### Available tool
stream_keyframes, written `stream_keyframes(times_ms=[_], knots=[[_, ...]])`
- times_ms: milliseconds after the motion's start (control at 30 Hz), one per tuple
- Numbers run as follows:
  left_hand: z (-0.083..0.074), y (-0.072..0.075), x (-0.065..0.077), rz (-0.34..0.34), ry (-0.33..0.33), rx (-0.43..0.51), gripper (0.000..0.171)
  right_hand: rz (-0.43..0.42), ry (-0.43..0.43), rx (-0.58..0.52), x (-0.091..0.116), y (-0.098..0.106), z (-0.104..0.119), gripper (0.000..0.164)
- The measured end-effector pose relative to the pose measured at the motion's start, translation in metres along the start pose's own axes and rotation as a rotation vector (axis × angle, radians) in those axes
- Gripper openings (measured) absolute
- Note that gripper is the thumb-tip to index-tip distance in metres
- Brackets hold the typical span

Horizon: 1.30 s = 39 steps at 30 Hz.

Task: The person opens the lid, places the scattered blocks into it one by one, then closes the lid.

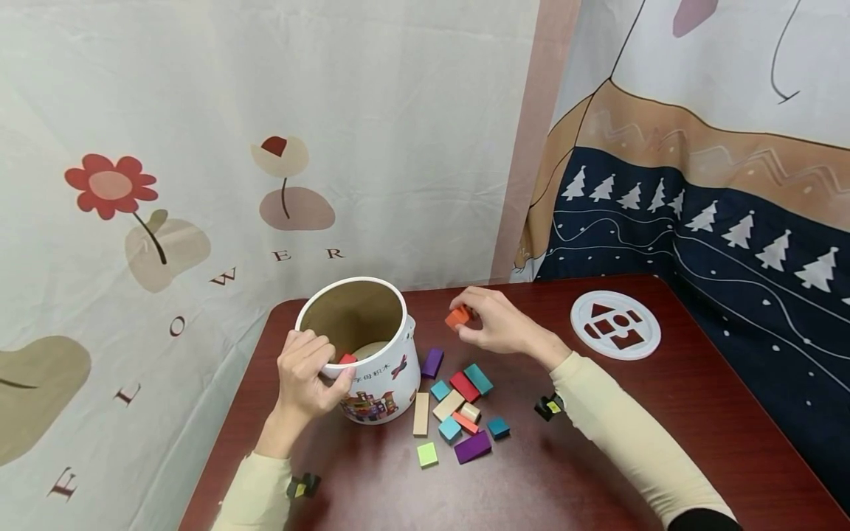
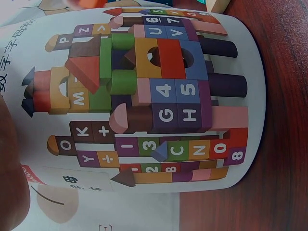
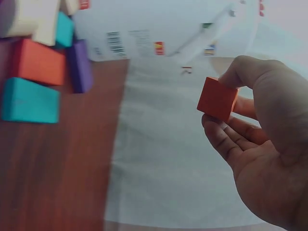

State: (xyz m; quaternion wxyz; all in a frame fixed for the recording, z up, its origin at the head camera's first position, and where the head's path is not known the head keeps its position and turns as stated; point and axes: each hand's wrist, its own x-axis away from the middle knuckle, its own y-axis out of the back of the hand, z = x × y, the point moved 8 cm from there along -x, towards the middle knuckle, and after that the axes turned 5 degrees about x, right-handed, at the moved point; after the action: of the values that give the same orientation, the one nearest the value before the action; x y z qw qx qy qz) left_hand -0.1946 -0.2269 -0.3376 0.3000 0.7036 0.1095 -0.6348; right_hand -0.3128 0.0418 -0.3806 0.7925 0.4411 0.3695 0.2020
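A white bucket (image 1: pixel 392 369) with printed block pictures stands at the table's left, its mouth facing up and a red block (image 1: pixel 347 359) visible inside. My left hand (image 1: pixel 308 369) grips its near rim, fingers over the edge and thumb on the outer wall. In the left wrist view, the printed bucket wall (image 2: pixel 250 101) fills most of the picture. Right of the bucket, my right hand (image 1: pixel 494 321) holds an orange block (image 1: pixel 457 318) above the table. The right wrist view shows that orange block (image 3: pixel 216 98) pinched between thumb and fingers.
Several loose blocks lie right of the bucket, among them a purple block (image 1: pixel 473 447), a lime green block (image 1: pixel 428 455), a teal block (image 1: pixel 478 379) and a wooden plank (image 1: pixel 421 414). A white disc with shaped cutouts (image 1: pixel 581 333) lies at the back right. Patterned curtains hang behind the table.
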Motion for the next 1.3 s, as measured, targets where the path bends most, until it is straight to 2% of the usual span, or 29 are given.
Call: stream_keyframes(times_ms=[333, 600, 867, 1300], knots=[[-0.001, 0.001, 0.000, -0.001, -0.001, 0.004, 0.037, -0.107, 0.091, -0.027, -0.027, 0.041, 0.022, 0.032], [-0.003, 0.001, -0.002, -0.002, -0.007, 0.012, 0.037, -0.140, 0.190, -0.047, -0.055, 0.055, 0.057, 0.029], [-0.004, 0.000, -0.002, 0.002, -0.011, 0.004, 0.039, -0.092, 0.256, -0.056, -0.085, 0.048, 0.090, 0.028], [-0.001, 0.000, 0.000, 0.008, -0.005, -0.002, 0.037, 0.017, 0.303, -0.007, -0.116, 0.019, 0.120, 0.029]])
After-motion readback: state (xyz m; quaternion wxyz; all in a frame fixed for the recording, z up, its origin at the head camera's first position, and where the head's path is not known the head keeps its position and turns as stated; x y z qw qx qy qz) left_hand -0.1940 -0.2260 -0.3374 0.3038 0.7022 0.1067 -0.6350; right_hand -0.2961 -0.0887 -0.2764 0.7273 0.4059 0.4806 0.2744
